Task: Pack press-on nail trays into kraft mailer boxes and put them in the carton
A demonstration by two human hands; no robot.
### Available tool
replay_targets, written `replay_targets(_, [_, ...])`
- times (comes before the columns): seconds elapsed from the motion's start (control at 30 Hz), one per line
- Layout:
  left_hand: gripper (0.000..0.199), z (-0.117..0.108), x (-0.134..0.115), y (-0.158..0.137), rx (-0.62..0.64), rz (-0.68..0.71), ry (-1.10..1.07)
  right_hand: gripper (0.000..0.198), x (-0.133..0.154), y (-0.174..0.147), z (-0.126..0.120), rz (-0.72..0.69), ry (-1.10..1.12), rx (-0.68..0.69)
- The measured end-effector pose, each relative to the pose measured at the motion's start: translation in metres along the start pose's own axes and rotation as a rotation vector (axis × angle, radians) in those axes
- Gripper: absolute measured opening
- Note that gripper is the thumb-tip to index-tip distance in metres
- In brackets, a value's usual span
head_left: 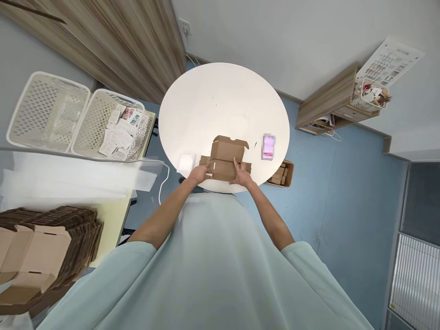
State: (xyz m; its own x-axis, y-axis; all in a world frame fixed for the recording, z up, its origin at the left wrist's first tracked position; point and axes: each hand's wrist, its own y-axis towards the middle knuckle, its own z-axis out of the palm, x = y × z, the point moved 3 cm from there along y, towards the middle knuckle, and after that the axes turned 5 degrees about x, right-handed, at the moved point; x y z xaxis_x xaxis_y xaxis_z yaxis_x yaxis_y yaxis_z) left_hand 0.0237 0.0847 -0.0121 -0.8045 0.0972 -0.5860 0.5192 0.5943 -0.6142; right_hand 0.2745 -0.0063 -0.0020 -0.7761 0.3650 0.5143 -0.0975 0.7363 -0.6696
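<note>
A brown cardboard box [227,150], partly unfolded with its flaps out, lies at the near edge of the round white table [220,87]. My left hand [200,174] grips the box's left side flap, fingers bent over its edge. At the right end, my right hand [242,175] holds the box, with a finger stretched along its inner panel and the thumb near the front edge. Left of the box, close to my left hand, is a small white stack [186,163] in what looks like clear wrapping. A pixelated phone-like thing [268,147] lies to the right.
Two white plastic baskets [79,123] stand at the left, one with cards inside. Below them are white sheets [68,183] and a pile of flat cardboard boxes [51,247]. An open carton [289,174] of small brown boxes sits on the floor, right of the table. A wooden cabinet [326,98] stands farther right.
</note>
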Motion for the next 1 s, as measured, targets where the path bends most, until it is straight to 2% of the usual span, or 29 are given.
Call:
replay_targets(0.1, [0.015,-0.001,0.000,-0.001,0.051,0.000,-0.001,0.153,0.000,0.000,0.000,0.012,-0.021,-0.012])
replay_targets(0.23, [0.013,0.002,-0.003,-0.001,-0.012,-0.058,-0.092,0.142,0.000,0.002,-0.007,0.013,0.001,-0.015])
replay_targets(0.4, [0.065,0.007,-0.006,0.001,-0.153,-0.161,-0.145,0.130,-0.001,0.006,-0.016,0.038,0.021,-0.018])
replay_targets(0.47, [0.073,0.006,-0.009,0.003,-0.152,-0.147,-0.108,0.128,-0.002,0.008,-0.017,0.042,0.016,-0.024])
replay_targets(0.73, [0.052,0.004,-0.020,0.000,-0.042,-0.070,0.084,0.130,-0.004,0.009,-0.017,0.028,0.038,-0.030])
replay_targets(0.83, [0.050,0.006,-0.020,-0.006,-0.109,-0.045,0.012,0.133,-0.005,0.011,-0.017,0.018,0.054,-0.031])
replay_targets(0.93, [0.053,0.004,-0.009,-0.016,-0.304,-0.239,-0.035,0.133,-0.005,0.012,-0.017,0.013,0.060,-0.033])
replay_targets(1.0, [0.049,0.005,-0.001,-0.021,-0.336,-0.377,-0.031,0.132,-0.005,0.012,-0.016,0.009,0.057,-0.036])
